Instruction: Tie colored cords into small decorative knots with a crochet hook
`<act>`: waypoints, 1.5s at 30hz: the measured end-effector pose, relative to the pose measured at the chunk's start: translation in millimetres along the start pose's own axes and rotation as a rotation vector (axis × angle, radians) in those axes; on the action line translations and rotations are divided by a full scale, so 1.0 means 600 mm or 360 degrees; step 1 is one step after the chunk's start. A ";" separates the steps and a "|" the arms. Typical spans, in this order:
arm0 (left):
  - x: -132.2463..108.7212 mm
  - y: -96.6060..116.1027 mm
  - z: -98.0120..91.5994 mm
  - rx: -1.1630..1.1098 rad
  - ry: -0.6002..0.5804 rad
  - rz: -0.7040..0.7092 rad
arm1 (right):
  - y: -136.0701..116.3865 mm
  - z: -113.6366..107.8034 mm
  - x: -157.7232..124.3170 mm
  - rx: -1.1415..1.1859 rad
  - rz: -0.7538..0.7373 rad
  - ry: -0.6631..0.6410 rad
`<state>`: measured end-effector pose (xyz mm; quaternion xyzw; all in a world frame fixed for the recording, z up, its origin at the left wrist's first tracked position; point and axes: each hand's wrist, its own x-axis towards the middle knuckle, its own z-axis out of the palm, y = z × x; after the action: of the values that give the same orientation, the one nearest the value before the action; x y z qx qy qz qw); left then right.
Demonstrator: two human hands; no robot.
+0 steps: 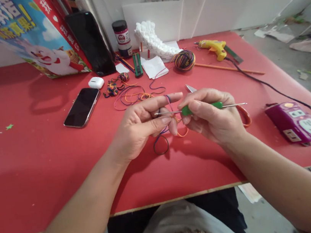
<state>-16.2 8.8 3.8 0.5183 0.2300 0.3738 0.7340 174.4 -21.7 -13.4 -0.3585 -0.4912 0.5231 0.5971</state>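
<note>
My right hand (214, 112) grips a double-ended crochet hook (186, 110) by its green handle, the metal shaft pointing left. In my left hand (141, 122), thumb and fingers pinch multicoloured yarn (162, 152), while the index finger stretches out with a strand looped over it. The hook's left tip lies beside the left fingers; whether yarn is caught on it I cannot tell. Loose loops hang beneath the hands. Behind them, a tangle of yarn (132, 96) lies on the table, with a wound yarn ball (184, 60) farther back. Scissors (246, 115) are partly hidden by my right hand.
On the red table (51, 177) lie a phone (81, 107), a white earbud case (96, 82) and a yellow glue gun (213, 47). Its cord runs past a purple power socket (299, 121) at right. A gift bag (43, 43), an upright phone (90, 42) and a jar (122, 38) stand behind.
</note>
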 end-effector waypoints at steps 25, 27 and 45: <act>-0.003 -0.001 -0.008 0.0374 0.0072 0.0037 | -0.027 -0.040 0.003 -0.0447 -0.0100 -0.0048; -0.003 0.000 -0.006 0.0462 0.0121 0.0005 | -0.028 -0.037 0.003 -0.0506 -0.0117 -0.0030; 0.013 -0.008 -0.017 -0.0003 0.0351 -0.0151 | -0.013 -0.020 -0.008 -0.0945 -0.0542 0.0036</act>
<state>-17.3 20.0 -4.2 0.4619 0.3331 0.3936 0.7216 188.4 -26.7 -10.0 -0.4352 -0.6682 0.2461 0.5509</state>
